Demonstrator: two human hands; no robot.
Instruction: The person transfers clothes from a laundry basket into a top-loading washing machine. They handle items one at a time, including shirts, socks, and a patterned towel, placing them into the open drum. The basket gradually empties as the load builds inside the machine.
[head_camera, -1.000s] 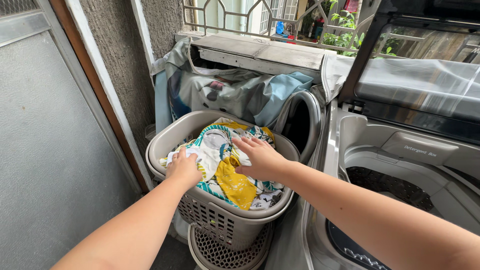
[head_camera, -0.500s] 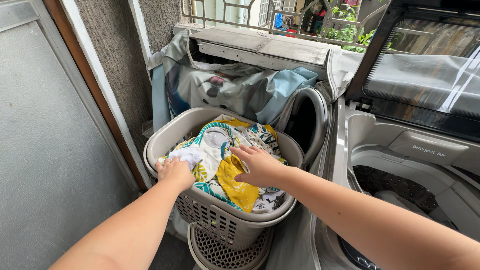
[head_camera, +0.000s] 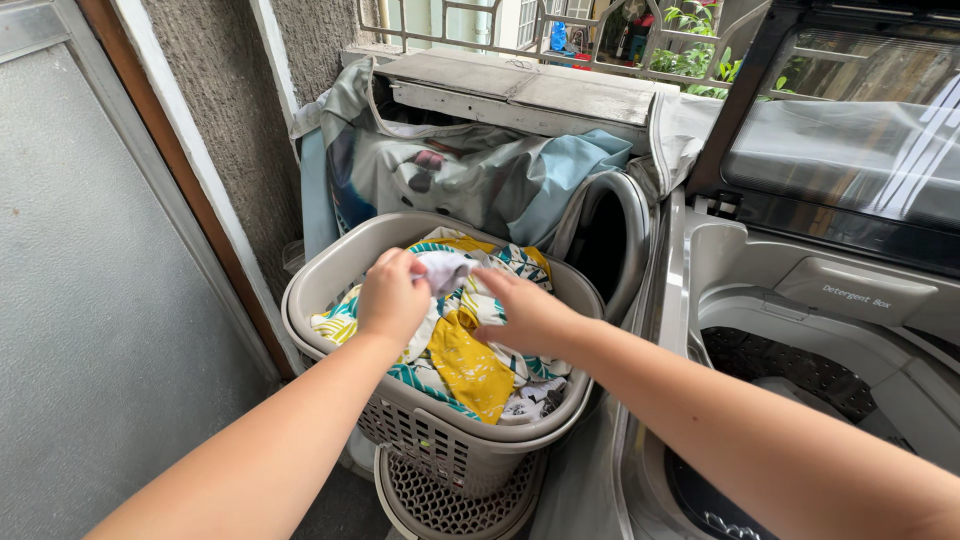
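Sorting laundry on a cramped balcony

Left hand (head_camera: 392, 297) fingers grip a white cloth (head_camera: 443, 268); right hand (head_camera: 525, 312) rests open on patterned clothes (head_camera: 470, 365) in the grey basket (head_camera: 330, 275), beside the open washing machine (head_camera: 800, 310).

Clothes (head_camera: 470, 365) in basket (head_camera: 330, 275), washer (head_camera: 800, 300) right.

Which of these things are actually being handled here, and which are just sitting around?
Handled: left hand, white cloth, right hand, patterned laundry, laundry basket.
Just there: washing machine, covered old machine, second basket, door.
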